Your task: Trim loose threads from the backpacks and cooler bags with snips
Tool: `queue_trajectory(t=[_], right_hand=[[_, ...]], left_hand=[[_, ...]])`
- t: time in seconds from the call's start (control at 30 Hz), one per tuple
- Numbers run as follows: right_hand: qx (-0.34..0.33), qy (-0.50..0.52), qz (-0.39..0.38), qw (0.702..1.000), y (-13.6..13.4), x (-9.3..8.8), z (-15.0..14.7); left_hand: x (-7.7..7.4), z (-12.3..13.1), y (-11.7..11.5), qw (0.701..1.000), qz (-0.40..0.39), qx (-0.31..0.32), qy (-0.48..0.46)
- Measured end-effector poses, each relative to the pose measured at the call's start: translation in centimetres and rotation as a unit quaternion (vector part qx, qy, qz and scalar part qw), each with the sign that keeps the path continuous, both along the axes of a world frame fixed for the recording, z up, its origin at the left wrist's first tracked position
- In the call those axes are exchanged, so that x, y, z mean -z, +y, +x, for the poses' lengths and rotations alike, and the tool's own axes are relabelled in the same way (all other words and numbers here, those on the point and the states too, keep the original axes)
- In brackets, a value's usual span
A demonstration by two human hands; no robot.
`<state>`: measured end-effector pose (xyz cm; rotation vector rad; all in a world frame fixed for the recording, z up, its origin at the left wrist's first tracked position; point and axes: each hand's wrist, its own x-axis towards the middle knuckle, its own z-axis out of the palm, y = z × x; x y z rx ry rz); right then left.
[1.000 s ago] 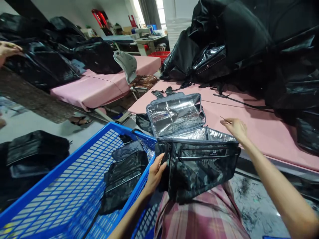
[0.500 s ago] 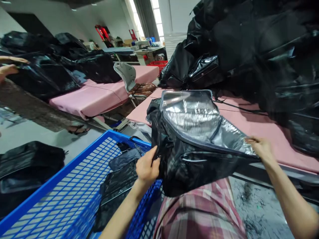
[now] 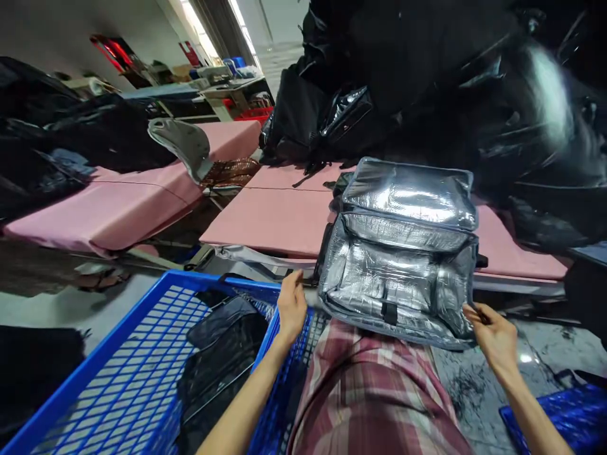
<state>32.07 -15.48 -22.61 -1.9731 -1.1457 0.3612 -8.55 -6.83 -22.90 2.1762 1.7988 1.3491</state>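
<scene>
An insulated cooler bag [image 3: 393,268], lined with silver foil, stands with its lid [image 3: 412,189] folded back, so that I look straight into its foil interior. It rests at the edge of the pink table and over my lap. My right hand [image 3: 493,335] pinches the bag's near right corner. Just left of the bag, my left hand [image 3: 291,306] is held up with its fingers loosely extended, apart from the bag and holding nothing. A short black strap tab [image 3: 389,313] lies on the bag's front inside rim.
To my left stands a blue plastic crate [image 3: 118,328] with folded black bags [image 3: 222,354] inside. A large heap of black bags [image 3: 427,76] covers the pink table [image 3: 279,212] at the back right. A grey chair [image 3: 183,142] stands between the tables. Another blue crate [image 3: 559,411] sits low right.
The cooler bag has turned and spread so its interior faces me. My left hand has let go of its side; my right hand still grips the edge, now lower. The view has swung right.
</scene>
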Motion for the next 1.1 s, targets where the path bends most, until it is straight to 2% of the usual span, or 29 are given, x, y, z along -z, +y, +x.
queue_trajectory(t=[0.03,0.07,0.17,0.23,0.33,0.4,0.47,0.57,0.63,0.7,0.73,0.8,0.87,0.9,1.0,1.07,1.1], right_hand=[[0.007,0.031,-0.021,0.999,-0.6,1.2,-0.2],[0.020,0.053,-0.034,0.998,-1.1,2.1,-0.4],[0.053,0.082,-0.037,0.995,-1.7,3.2,-0.7],[0.059,0.103,-0.034,0.992,-1.8,3.5,-0.7],[0.073,0.150,-0.023,0.986,-2.0,4.2,-0.6],[0.089,0.177,-0.010,0.980,-2.3,4.9,-0.4],[0.097,0.201,0.002,0.975,-2.4,5.4,-0.3],[0.103,0.214,0.001,0.971,-2.4,5.5,-0.3],[0.096,0.201,-0.009,0.975,-2.2,5.3,-0.3],[0.080,0.161,-0.028,0.983,-2.1,5.0,-0.3],[0.067,0.134,-0.045,0.988,-2.1,4.8,-0.3],[0.040,0.074,-0.091,0.992,-2.3,4.6,-0.4],[0.030,0.000,-0.128,0.991,-2.8,4.2,-0.4],[0.034,-0.043,-0.124,0.991,-3.2,3.9,-0.4],[0.056,-0.165,-0.036,0.984,-4.6,2.8,-0.7],[0.026,-0.184,0.000,0.982,-5.1,2.4,-1.4],[-0.003,-0.170,-0.014,0.985,-5.1,2.4,-2.0]], left_hand=[[0.0,0.1,-1.1,0.999,0.018,0.016,0.045],[0.0,0.3,-2.0,0.992,0.023,0.057,0.107],[-0.1,1.4,-3.8,0.934,-0.039,0.202,0.291],[0.4,2.3,-4.3,0.903,-0.090,0.233,0.350],[2.4,3.0,-5.0,0.873,-0.113,0.277,0.386],[4.1,3.0,-5.5,0.868,-0.097,0.271,0.405],[5.4,2.8,-5.8,0.878,-0.078,0.221,0.417],[5.9,3.0,-6.1,0.886,-0.077,0.181,0.420],[5.4,3.4,-6.0,0.889,-0.106,0.182,0.407],[4.8,3.8,-5.7,0.875,-0.160,0.220,0.400],[4.4,4.1,-5.5,0.857,-0.193,0.254,0.404],[3.9,4.8,-5.2,0.801,-0.260,0.321,0.433],[3.1,5.4,-5.0,0.755,-0.312,0.337,0.468],[2.6,5.7,-5.0,0.748,-0.330,0.326,0.475],[0.3,6.5,-5.4,0.759,-0.364,0.301,0.449],[-1.0,7.6,-5.6,0.776,-0.411,0.285,0.385],[-1.3,8.4,-5.6,0.788,-0.450,0.265,0.327]])
